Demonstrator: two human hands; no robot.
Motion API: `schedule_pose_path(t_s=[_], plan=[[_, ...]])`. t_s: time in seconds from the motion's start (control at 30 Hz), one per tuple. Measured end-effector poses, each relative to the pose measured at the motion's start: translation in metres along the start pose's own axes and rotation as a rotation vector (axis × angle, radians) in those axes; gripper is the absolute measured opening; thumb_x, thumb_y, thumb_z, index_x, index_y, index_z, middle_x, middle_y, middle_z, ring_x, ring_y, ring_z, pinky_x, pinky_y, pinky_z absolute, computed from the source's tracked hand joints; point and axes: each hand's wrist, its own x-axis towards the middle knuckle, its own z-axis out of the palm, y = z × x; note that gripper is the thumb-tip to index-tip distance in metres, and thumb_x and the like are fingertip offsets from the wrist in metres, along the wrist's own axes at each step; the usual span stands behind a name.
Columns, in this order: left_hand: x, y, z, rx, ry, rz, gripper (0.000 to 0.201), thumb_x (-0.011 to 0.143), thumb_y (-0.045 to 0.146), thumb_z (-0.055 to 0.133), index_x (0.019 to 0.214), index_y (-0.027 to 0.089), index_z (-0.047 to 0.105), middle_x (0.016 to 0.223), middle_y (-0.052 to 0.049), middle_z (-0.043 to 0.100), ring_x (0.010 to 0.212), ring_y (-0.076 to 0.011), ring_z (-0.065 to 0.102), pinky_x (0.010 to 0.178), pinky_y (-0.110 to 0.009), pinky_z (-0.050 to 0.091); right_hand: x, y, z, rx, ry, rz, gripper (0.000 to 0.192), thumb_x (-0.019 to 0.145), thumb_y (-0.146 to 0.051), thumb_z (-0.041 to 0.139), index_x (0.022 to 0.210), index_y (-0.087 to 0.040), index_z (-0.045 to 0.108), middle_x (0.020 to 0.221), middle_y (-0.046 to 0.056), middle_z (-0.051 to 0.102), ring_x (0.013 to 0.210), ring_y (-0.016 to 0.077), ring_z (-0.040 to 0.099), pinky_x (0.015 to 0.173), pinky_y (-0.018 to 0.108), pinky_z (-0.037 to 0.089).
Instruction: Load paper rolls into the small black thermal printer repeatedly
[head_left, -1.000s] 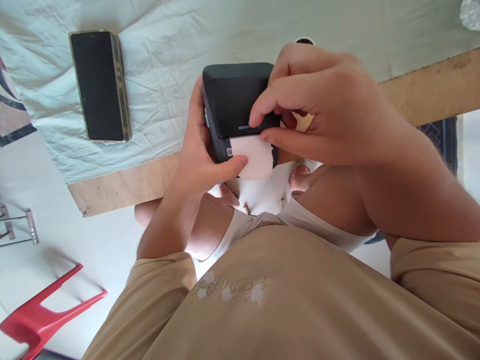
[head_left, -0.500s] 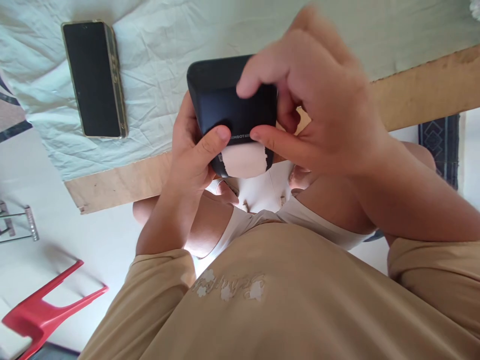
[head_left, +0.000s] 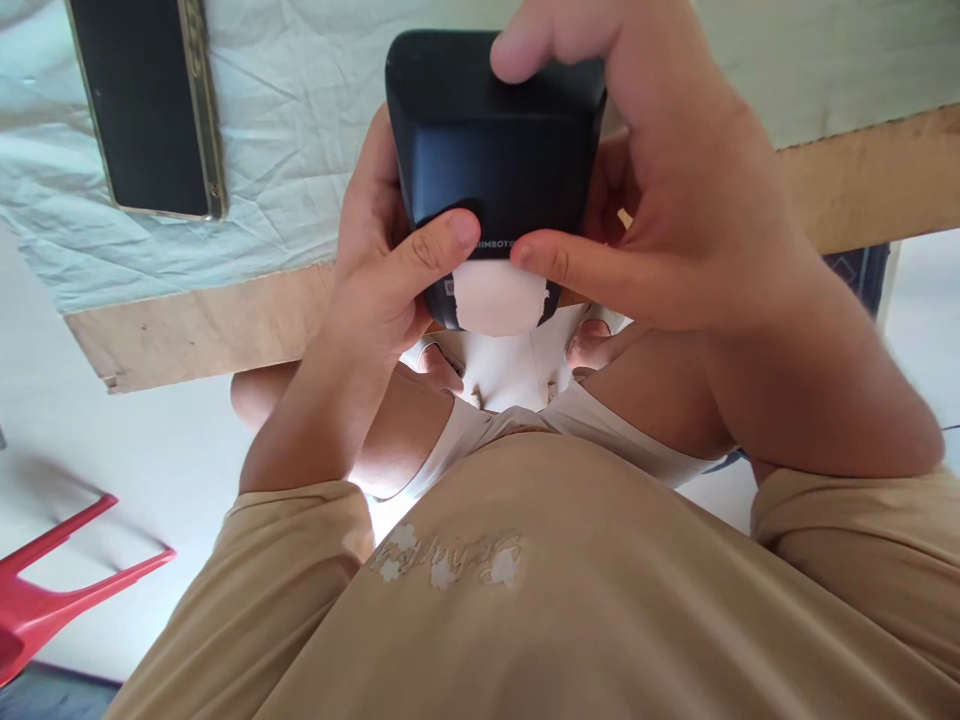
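Observation:
A black label printer is held between both hands, close to my chest, above the table's near edge. My left hand grips its left side, thumb pressed on the front next to the small white lettering. My right hand wraps its right side and top, thumb on the front and forefinger over the top edge. A short white label strip with a torn edge sticks out of the printer's lower slot, just below both thumbs.
A black phone with a gold rim lies on the pale cloth at the left. The wooden table edge runs under the cloth. A red plastic chair stands on the floor, lower left.
The printer has come up closer to me. My left thumb moved from the label up onto the printer's front. My right hand shifted from the label to clasp the printer's top and side.

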Motion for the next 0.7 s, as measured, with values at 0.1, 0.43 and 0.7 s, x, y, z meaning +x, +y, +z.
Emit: schedule_pose_path(t_s=[0.1,0.43,0.7], plan=[[0.000,0.001,-0.001,-0.031,-0.021,-0.002,0.050,0.086,0.027,0.084,0.132,0.019,0.067,0.123,-0.004,0.079,0.149,-0.0301,0.063,0.090,-0.029,0.062,0.000,0.001,0.001,-0.092,0.007,-0.063,0.055,0.095,-0.044,0.064,0.142,-0.018,0.052,0.152,-0.001,0.053,0.147,0.0048,0.051,0.141,0.018,0.046],[0.002,0.000,-0.003,-0.069,-0.054,0.030,0.054,0.089,0.023,0.081,0.141,0.021,0.067,0.125,0.000,0.079,0.158,-0.0265,0.057,0.128,-0.034,0.058,0.001,-0.007,0.008,-0.111,0.057,0.030,0.053,0.096,-0.033,0.055,0.144,-0.011,0.056,0.151,0.004,0.054,0.145,0.0025,0.053,0.138,0.015,0.045],[-0.001,-0.005,-0.001,0.002,-0.049,0.098,0.064,0.090,0.027,0.081,0.151,0.025,0.061,0.151,0.004,0.071,0.175,-0.0234,0.035,0.152,-0.034,0.032,-0.004,-0.002,0.010,-0.126,0.097,-0.057,0.052,0.101,-0.045,0.050,0.143,-0.015,0.056,0.150,0.000,0.056,0.144,-0.0015,0.054,0.137,0.011,0.044]])
